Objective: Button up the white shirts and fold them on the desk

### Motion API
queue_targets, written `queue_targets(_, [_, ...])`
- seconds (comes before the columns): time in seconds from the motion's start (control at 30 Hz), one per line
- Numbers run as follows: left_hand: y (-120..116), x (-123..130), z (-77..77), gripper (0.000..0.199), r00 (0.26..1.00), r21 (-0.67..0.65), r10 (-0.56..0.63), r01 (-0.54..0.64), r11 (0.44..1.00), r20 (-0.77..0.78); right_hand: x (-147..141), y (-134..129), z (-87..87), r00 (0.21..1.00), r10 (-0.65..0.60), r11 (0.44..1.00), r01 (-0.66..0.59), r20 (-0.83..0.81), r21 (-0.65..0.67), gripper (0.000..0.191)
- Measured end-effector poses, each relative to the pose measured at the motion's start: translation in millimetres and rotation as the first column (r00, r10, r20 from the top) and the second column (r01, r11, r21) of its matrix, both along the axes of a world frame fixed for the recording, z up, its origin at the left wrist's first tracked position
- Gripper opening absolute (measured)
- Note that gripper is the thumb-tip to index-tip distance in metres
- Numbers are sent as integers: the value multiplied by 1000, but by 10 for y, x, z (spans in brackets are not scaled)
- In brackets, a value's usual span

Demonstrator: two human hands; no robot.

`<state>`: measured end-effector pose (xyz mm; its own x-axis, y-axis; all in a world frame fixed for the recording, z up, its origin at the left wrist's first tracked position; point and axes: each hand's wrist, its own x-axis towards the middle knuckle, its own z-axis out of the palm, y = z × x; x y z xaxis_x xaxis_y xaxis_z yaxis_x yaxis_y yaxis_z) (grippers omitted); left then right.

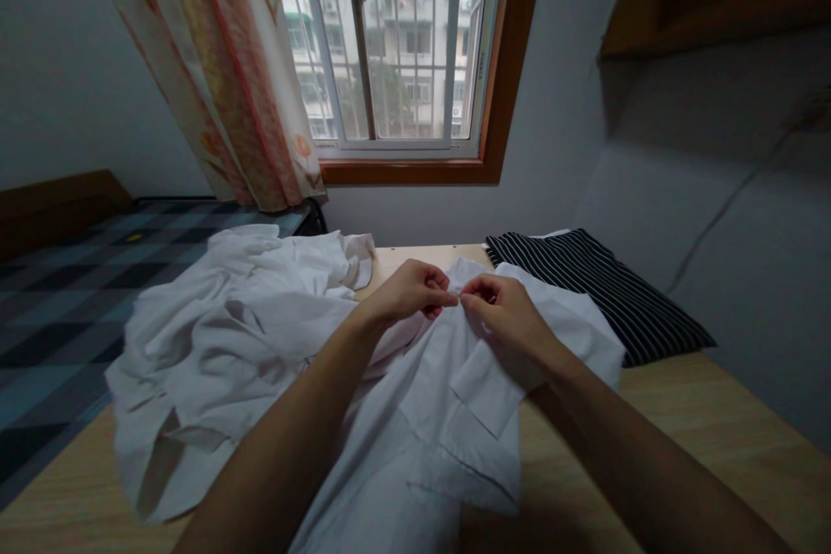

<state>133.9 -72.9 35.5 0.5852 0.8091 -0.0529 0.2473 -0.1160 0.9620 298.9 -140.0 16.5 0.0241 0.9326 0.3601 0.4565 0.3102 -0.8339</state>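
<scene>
White garment point(415, 415) draped across wooden tabletop point(688, 407); left hand point(415, 287) and right hand point(499, 303) pinch it, fingers nearly meeting, seemingly to control one small spot; crumpled white pile point(214, 338) beside it.

The cloth point(415, 433) is dimly lit by daylight from the window point(402, 43); soft shadow is cast below the shelf point(733, 13); edges are stretched, fine detail slightly smeared.
</scene>
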Motion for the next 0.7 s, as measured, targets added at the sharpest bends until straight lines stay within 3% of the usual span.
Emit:
queue_targets(0.23, [10,-22,7,26,999,-11,-31,32,999,41,3,4,14,998,-60,995,60,-7,77,8])
queue_targets(0.47, [41,-16,-38,35,997,27,-71,71,997,15,-13,0,-8,1000,7,999,-7,5,32,11])
queue_targets(0.7, [-35,26,66,32,1000,264,21,-16,964,-16,-31,-7,-58,997,-67,998,67,41,22,11])
